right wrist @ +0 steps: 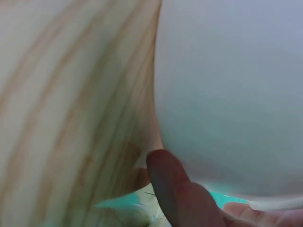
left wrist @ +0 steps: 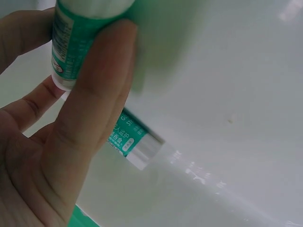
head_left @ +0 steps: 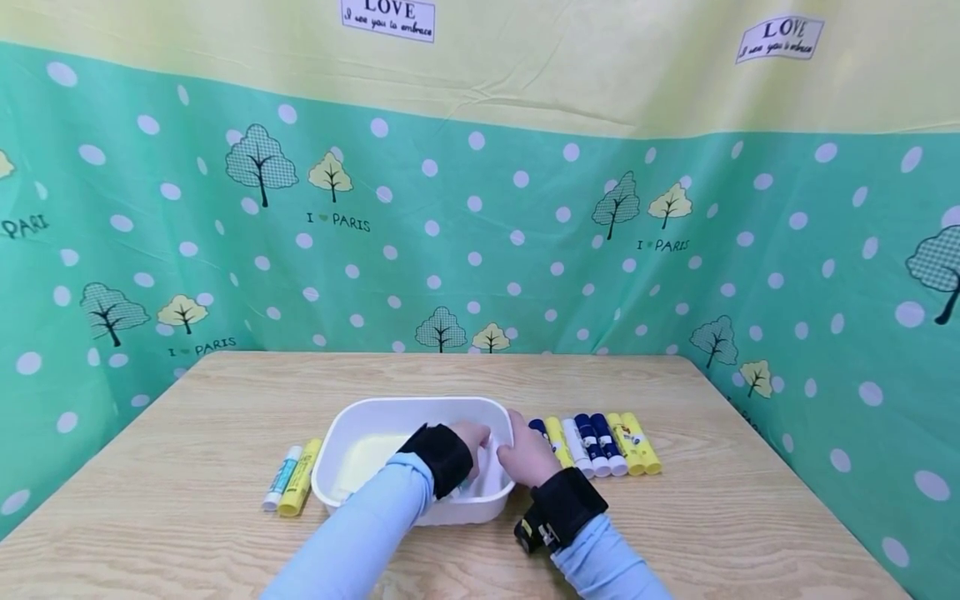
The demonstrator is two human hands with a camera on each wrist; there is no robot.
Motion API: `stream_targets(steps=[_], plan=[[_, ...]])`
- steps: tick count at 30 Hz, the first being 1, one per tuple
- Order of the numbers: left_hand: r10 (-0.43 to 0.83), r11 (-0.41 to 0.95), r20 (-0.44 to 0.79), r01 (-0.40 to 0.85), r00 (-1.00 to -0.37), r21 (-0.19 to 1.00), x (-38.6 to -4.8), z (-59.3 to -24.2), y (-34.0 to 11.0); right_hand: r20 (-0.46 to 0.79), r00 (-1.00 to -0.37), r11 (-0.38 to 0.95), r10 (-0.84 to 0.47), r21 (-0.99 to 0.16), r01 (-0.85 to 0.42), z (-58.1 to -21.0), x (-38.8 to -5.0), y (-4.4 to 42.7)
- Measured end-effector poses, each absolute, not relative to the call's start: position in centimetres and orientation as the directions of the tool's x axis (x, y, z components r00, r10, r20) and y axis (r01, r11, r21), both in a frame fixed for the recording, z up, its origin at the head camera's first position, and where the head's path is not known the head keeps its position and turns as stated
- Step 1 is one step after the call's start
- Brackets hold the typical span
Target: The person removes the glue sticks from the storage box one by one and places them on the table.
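Observation:
A white plastic basin stands on the table. My left hand reaches into its right part. In the left wrist view, that hand's thumb and fingers pinch a green-and-white glue stick. Below it a second green-and-white glue stick lies in the basin, partly hidden behind the thumb. My right hand holds the basin's right side by the rim. In the right wrist view, its fingers lie against the basin's outer wall.
Right of the basin lies a row of several glue sticks, dark blue, yellow and white. To the left lie a blue-and-white glue stick and a yellow one. A patterned curtain hangs behind the wooden table.

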State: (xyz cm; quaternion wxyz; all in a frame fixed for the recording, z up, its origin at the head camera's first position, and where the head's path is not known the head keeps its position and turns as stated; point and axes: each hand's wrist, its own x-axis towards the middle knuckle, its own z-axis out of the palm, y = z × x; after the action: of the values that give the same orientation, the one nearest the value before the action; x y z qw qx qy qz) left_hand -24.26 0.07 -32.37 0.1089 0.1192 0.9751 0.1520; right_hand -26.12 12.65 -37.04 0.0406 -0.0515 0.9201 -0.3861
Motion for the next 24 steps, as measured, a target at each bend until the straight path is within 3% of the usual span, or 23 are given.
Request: stream_targets(steps=[13,24], plan=[[0.231,0.934,-0.225,0.151,-0.947,0.325,-25.5,-33.1,0.0,-0.036,-0.991,0.696,-0.131,-0.715,-0.066,-37.0,-26.3,12.6],[0.284,0.913,-0.155,0.217,-0.946,0.345,-24.8,-32.0,-1.1,-0.039,-0.992,0.689,-0.117,-0.723,-0.053,-37.2,-26.3,12.6]])
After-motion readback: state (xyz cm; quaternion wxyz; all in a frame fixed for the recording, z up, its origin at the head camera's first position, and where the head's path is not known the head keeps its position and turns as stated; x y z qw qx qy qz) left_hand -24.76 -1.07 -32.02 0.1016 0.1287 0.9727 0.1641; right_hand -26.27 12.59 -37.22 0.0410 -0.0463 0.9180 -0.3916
